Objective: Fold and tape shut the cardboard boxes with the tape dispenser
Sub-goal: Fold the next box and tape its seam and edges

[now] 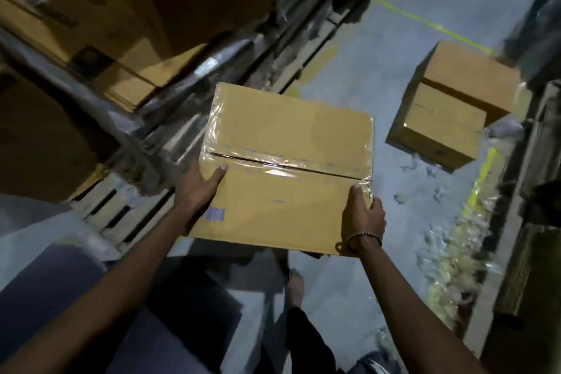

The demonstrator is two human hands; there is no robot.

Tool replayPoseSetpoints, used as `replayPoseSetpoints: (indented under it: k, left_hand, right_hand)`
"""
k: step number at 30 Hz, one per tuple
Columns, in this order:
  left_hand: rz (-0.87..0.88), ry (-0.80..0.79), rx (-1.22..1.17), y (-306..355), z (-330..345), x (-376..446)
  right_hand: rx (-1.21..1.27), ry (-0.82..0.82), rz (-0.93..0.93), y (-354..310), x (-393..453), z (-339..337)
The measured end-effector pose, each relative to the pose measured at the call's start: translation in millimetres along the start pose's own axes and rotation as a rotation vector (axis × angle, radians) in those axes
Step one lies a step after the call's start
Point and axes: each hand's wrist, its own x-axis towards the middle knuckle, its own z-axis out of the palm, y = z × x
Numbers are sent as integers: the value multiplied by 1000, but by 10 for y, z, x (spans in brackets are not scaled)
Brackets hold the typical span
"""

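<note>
Left hand (202, 184) | right hand (362, 215) | gripping taped box (288, 136) between them

Matt brown cardboard box (285, 167), its seam under glossy, wrinkled clear tape (282, 167); two more matt cardboard boxes (449, 106) on the smooth grey painted floor (379, 64); crumpled shiny plastic film (455, 240) by rough wooden pallets (103, 209)

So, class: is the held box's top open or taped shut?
Taped shut: the box has both flaps meeting, with clear tape running along the seam.
</note>
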Motion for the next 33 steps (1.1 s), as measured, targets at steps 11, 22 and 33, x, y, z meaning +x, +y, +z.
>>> replayPoseSetpoints:
  k: [11,22,33]
  left_hand:
    - [47,-348,305,-380,2358,1868]
    - [-53,-470,528,-866,2707,1723]
    - [-114,-147,23,-582,460,-577]
  right_hand:
    - [137,-245,267,973,2348,492]
    - [-285,-154,187,1290,2343,649]
    - [-497,-711,-434,-35,-452,946]
